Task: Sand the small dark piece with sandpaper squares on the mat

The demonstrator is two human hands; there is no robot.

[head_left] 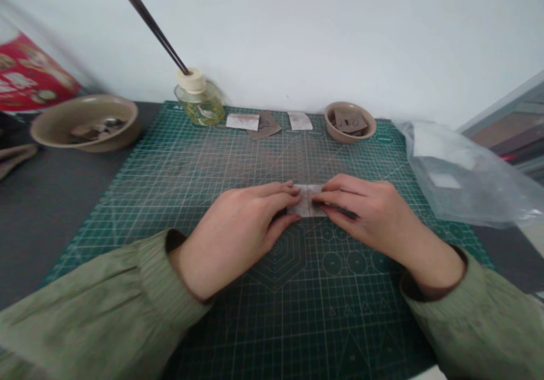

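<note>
Where fingertips meet, left hand [242,227] and right hand [365,216] pinch a half-hidden pale packet [306,200], markings unreadable

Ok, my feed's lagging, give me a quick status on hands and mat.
Left hand and right hand both pinching small paper piece flat on cutting mat. Nothing blocking; plastic bag lies at right.

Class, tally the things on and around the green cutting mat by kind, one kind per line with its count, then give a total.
Bowls: 2
Glass bottle with sticks: 1
Loose paper pieces at the mat's far edge: 3
Paper piece held by both hands: 1
Clear plastic bag: 1
Total: 8
</note>
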